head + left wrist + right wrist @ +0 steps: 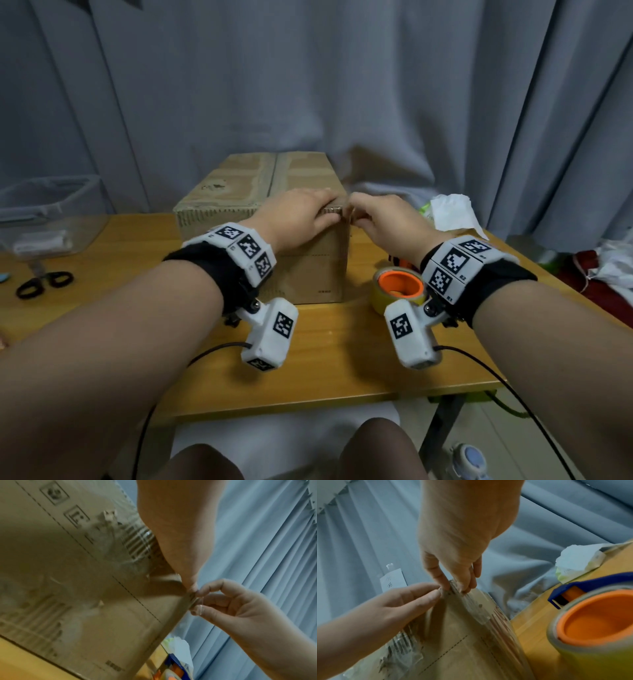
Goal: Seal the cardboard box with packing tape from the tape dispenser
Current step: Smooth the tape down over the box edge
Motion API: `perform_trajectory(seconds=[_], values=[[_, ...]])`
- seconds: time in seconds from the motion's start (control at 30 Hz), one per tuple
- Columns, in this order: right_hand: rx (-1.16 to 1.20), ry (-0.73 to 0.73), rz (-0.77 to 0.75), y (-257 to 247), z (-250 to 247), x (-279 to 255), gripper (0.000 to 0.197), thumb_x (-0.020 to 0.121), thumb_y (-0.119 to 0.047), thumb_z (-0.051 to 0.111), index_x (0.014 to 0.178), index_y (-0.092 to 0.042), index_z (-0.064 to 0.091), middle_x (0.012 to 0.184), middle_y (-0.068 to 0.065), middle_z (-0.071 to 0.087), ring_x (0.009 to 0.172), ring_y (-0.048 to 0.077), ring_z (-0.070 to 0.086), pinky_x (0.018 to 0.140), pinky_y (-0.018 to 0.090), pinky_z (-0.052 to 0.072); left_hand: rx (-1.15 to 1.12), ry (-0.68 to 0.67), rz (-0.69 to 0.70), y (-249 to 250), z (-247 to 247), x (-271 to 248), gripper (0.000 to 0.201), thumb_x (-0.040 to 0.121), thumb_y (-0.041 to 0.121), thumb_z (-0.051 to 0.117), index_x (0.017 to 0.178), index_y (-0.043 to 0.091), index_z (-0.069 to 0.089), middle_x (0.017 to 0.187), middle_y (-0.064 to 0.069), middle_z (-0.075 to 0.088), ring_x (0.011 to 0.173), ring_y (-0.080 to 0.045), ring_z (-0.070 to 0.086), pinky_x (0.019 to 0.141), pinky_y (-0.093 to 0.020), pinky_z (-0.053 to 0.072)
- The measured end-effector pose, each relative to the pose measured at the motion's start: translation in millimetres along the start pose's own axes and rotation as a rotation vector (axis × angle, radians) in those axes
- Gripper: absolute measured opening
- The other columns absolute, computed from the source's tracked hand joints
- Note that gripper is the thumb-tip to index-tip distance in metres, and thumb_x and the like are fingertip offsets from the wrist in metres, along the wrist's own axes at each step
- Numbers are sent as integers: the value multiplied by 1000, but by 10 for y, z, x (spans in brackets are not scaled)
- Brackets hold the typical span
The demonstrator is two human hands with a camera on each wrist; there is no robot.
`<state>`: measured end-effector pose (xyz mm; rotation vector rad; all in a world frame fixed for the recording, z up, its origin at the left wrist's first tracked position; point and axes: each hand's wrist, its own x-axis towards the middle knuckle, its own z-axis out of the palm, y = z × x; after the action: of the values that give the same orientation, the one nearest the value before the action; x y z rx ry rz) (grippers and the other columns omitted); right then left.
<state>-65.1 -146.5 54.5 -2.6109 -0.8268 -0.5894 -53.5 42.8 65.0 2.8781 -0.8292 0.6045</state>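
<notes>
The left hand (296, 214) lies palm down on the near right top corner of the cardboard box (239, 192), fingers straight and pressed flat against the top edge. The right hand (383, 219) meets it at that corner; its fingers (464, 582) and thumb are curled and pinch the corner, where a strip of clear tape (481, 609) runs down the box's right edge. Whether the pinch is on the tape or on the cardboard itself cannot be told.

Surroundings, largest first. A grey curtain (342, 85) hangs behind the table (342, 359) and drapes onto its far edge. The box stands near the middle of the table toward the far edge. Its long axis runs from the near edge toward the curtain; one short end faces the person. The top flaps are closed, and their centre seam (274, 174) runs along the long axis. A clear plastic bin (48, 212) sits at the left edge. Crumpled white paper (452, 212) lies at the far right corner, just beyond the right hand. The tape dispenser (399, 286), an orange core carrying a yellowish roll with a blue frame (583, 586), lies on its side just beside the box's near right corner, under the right wrist. Black-handled scissors (42, 282) lie near the left edge, in front of the bin.

Both wrists cover the box's near end in the head view.
</notes>
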Motion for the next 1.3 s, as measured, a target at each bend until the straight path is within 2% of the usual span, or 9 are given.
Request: perform_trajectory(seconds=[0.17, 0.27, 0.43, 0.53, 0.63, 0.87, 1.13, 1.2, 1.3], values=[[-176, -38, -17, -61, -47, 111, 8, 87, -22, 62, 93, -18, 66, 93, 3, 67, 89, 23, 60, 76, 38, 49, 165, 23, -108, -241, -53, -238, 56, 92, 57, 36, 136, 22, 44, 136, -3, 53, 120, -25, 51, 102, -40, 37], [-110, 25, 15, -61, 8, 94, 6, 86, -20, 65, 89, -16, 67, 90, 3, 68, 88, 22, 61, 76, 34, 48, 165, 39, -133, -247, 4, -263, 57, 93, 57, 34, 139, 24, 40, 145, -1, 44, 127, -23, 47, 99, -39, 38], [268, 203, 174, -33, 187, 47, 32, 78, -14, 75, 88, -16, 44, 74, 1, 57, 65, 15, 57, 63, 25, 46, 187, 80, -128, -239, 40, -264, 56, 93, 57, 33, 138, 24, 41, 143, 0, 47, 126, -21, 49, 96, -37, 39], [534, 240, 283, 11, 323, 14, 32, 79, -12, 74, 75, -20, 44, 67, 4, 60, 61, 23, 66, 60, 32, 53, 196, 92, -125, -231, 61, -270, 56, 93, 57, 33, 137, 24, 42, 142, 1, 48, 125, -21, 50, 95, -38, 40], [604, 210, 339, 60, 439, -45, 27, 81, -15, 73, 72, -18, 48, 65, 8, 63, 61, 25, 67, 59, 33, 55, 196, 104, -125, -214, 62, -283, 56, 93, 57, 33, 137, 23, 44, 140, 1, 50, 123, -22, 51, 94, -38, 40], [433, 6, 384, 107, 616, -119, 28, 83, -29, 71, 71, -14, 51, 62, 7, 66, 59, 21, 68, 66, 41, 59, 203, 130, -128, -221, 55, -273, 57, 93, 58, 32, 136, 23, 45, 139, 1, 51, 123, -22, 51, 93, -38, 40], [-31, -99, 214, -117, -209, 297, 44, 76, -47, 73, 67, -4, 65, 57, 6, 66, 53, 19, 63, 56, 27, 49, 211, 131, -125, -235, 63, -245, 57, 92, 59, 33, 138, 26, 42, 141, 3, 49, 124, -19, 50, 93, -35, 39], [-94, -37, 169, -109, -212, 306, 41, 73, -48, 75, 76, -10, 63, 69, 4, 64, 68, 21, 61, 63, 30, 47, 214, 131, -128, -239, 71, -254, 56, 93, 58, 33, 138, 26, 42, 141, 3, 49, 125, -19, 49, 93, -34, 39], [-90, 2, 94, -58, -72, 300, 55, 81, -41, 70, 128, -18, 53, 123, 7, 55, 114, 24, 52, 96, 37, 43, 202, 131, -120, -234, 57, -236, 52, 96, 54, 27, 140, 28, 40, 143, 3, 46, 128, -19, 47, 96, -34, 37]])
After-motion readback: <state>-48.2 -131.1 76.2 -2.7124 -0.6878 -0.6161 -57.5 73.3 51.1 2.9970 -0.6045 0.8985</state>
